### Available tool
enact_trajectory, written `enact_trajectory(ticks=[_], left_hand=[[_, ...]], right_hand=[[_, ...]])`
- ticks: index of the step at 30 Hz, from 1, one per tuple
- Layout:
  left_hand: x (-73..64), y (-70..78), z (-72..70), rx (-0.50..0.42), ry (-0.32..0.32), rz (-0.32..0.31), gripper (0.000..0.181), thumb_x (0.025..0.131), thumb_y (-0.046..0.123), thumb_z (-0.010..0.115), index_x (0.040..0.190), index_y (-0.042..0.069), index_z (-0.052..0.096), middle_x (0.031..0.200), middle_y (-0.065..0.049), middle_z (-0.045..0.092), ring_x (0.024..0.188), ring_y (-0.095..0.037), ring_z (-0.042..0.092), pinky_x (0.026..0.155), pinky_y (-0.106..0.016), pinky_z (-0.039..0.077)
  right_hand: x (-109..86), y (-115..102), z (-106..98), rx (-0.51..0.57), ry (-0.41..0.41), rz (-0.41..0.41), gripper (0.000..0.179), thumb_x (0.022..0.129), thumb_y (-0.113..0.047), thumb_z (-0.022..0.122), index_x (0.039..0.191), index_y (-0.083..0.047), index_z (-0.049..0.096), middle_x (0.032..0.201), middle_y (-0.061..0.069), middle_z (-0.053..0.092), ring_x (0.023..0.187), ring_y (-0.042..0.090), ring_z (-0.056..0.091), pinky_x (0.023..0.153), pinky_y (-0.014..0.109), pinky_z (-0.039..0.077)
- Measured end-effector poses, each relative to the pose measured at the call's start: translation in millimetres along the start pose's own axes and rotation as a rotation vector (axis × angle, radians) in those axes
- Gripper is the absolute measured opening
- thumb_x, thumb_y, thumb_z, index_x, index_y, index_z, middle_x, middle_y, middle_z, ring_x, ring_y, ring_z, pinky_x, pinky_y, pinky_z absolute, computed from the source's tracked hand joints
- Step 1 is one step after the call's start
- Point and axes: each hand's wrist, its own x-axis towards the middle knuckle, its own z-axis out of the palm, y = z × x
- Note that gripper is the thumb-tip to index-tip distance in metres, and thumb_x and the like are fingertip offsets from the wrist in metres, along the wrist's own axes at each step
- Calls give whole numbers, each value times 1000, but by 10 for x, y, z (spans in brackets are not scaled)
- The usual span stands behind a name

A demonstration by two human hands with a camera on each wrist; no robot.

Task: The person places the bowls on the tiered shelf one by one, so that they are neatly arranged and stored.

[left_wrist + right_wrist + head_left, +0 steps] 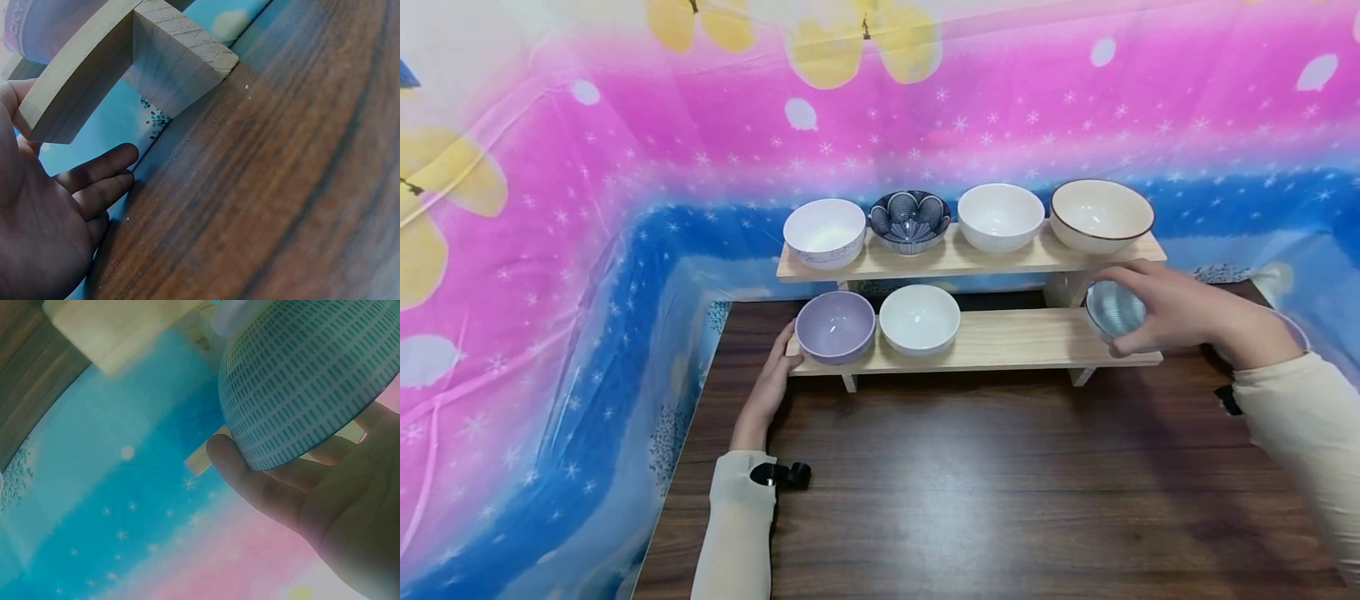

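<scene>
My right hand [1198,317] holds a small bowl [1114,310] by its rim at the right end of the lower shelf board. In the right wrist view the bowl [306,381] shows rows of blue-green dashes on its outside, with the thumb and fingers spread around the rim. Whether its base touches the board is hidden. At the other end, my left hand [771,379] grips the left end of the wooden shelf [1015,340], beside a purple bowl [836,327]. The left wrist view shows the lower fingers [103,194] extended below the board. A white bowl [920,320] sits right of the purple one.
On the upper board [955,265] stand a white bowl with a patterned outside [825,233], a dark patterned bowl [910,222], a plain white bowl [1001,217] and a cream bowl with a brown rim [1102,216]. The brown table [940,483] extends in front; a colourful cloth [700,142] hangs behind.
</scene>
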Motion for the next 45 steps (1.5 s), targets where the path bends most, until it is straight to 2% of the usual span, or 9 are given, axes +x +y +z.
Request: enact_trajectory(ticks=[4,11,18,25,33,40,45], left_hand=[[8,-4,-11,-2,3,0,72,104,20,42,172,19,17,177,-9,8,162,-35,0,124,-66,1],[24,11,-26,-7,8,-4,73,103,19,42,172,20,16,177,-8,8,162,-34,0,123,-66,1],[30,13,-24,-7,-2,8,73,104,19,42,172,19,16,177,-8,7,162,-34,-1,123,-66,1],[19,-2,-26,-15,4,4,73,103,18,42,171,18,17,177,-9,9,162,-33,1,124,-65,1],[11,-1,-7,-23,3,12,74,102,19,43,171,17,18,177,-9,8,162,-33,0,124,-64,0],[6,7,-9,-19,4,9,74,102,19,43,171,18,18,177,-9,9,162,-34,1,124,-64,1],[-10,20,1,-20,1,0,72,104,18,42,171,19,17,177,-8,8,162,-33,0,124,-64,1]], right_hand=[[48,-57,19,39,3,-21,95,67,-36,98,148,-13,54,151,23,45,121,43,56,90,62,50],[145,-172,50,63,-5,-44,91,69,-33,97,147,-12,56,149,21,46,124,41,53,91,60,51],[217,-288,71,71,-18,-74,96,68,-33,97,150,-8,54,145,25,50,117,41,57,85,57,53],[325,-399,127,77,-33,-106,96,68,-33,96,151,-8,53,148,25,49,113,40,59,85,56,53],[440,-531,198,61,-74,-89,96,73,-34,92,155,-9,50,153,26,45,118,41,58,88,58,52],[541,-632,271,60,-88,-110,92,76,-33,91,155,-9,50,154,26,45,127,45,54,93,61,51],[606,-694,320,68,-114,-111,91,78,-33,88,156,-10,49,154,26,44,127,45,53,93,61,51]])
